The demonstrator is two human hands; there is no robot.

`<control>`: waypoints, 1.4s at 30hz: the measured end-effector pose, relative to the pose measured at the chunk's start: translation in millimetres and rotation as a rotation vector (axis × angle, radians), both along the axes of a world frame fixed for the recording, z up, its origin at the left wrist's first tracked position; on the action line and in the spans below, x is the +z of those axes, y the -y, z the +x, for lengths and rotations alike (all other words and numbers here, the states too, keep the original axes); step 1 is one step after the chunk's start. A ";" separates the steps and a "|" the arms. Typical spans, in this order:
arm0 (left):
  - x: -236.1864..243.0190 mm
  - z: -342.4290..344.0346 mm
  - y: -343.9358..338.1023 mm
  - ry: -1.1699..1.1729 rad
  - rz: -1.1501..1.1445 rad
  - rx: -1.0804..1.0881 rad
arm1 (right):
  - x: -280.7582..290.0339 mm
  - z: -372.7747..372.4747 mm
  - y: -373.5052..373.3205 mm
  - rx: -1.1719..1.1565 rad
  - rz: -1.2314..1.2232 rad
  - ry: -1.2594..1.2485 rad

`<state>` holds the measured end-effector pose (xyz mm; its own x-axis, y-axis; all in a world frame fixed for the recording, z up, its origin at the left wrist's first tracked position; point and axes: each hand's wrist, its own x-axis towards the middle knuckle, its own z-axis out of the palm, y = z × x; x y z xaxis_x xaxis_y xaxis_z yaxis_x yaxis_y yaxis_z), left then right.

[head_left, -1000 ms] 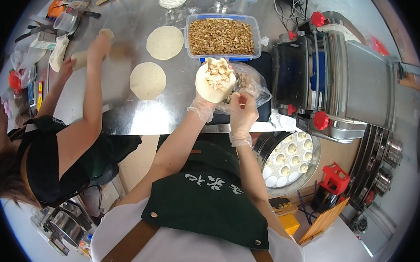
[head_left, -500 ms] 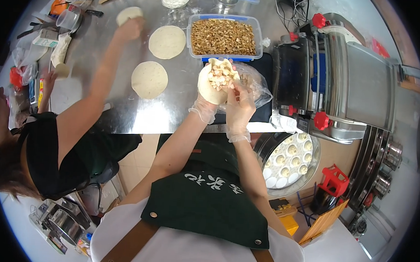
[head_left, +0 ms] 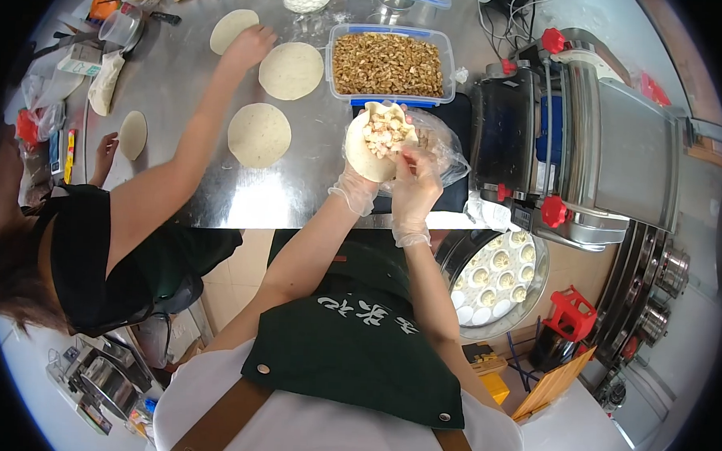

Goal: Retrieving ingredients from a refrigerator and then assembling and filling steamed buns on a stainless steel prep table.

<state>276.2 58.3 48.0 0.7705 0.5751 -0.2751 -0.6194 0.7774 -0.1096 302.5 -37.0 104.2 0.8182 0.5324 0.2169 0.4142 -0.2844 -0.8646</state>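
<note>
The left hand (head_left: 362, 171), in a thin clear glove, is cupped under a round piece of dough (head_left: 374, 140) with chopped filling (head_left: 385, 130) piled in its middle. Its fingers are curled up around the far side of the dough. The right hand (head_left: 415, 179), also gloved, is just beside it, and its fingertips (head_left: 403, 152) are pressed together, pinching the right edge of the dough. The dough is held up over the near part of the shiny metal table (head_left: 298, 198), just in front of a clear box of chopped filling (head_left: 388, 64). A silver machine with red knobs (head_left: 574, 138) stands to the right. Below the table edge, on the right, is a round tray of finished dumplings (head_left: 496, 272). On the left, another person's hand (head_left: 252, 45) reaches far across the table and touches a flat dough round (head_left: 233, 28). Two more flat rounds (head_left: 259, 134) lie near it on the table.
</note>
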 end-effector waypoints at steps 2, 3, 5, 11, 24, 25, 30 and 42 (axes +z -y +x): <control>-1.0 1.0 -0.5 0.014 0.015 -0.006 | -3.8 1.8 0.6 0.095 0.062 0.135; -1.7 0.4 -1.5 0.012 0.032 -0.026 | -5.2 3.2 1.6 0.093 0.062 0.135; -0.5 -0.2 -2.0 0.009 0.049 -0.045 | -4.5 5.0 1.5 0.079 0.046 0.128; 15.8 -5.6 3.9 0.063 0.036 -0.047 | 1.9 8.0 3.5 0.063 0.063 0.005; 16.2 -10.8 1.2 0.141 0.004 -0.117 | 15.9 19.0 9.5 0.211 -0.127 0.232; 16.1 -10.6 1.0 0.133 -0.017 -0.122 | 14.0 19.8 7.9 0.191 -0.164 0.276; 19.6 -9.4 1.3 0.155 0.032 -0.103 | 11.6 21.7 6.5 0.172 -0.201 0.333; 10.3 -8.8 -2.7 0.096 -0.042 -0.045 | 5.3 29.0 27.0 0.161 -0.006 0.085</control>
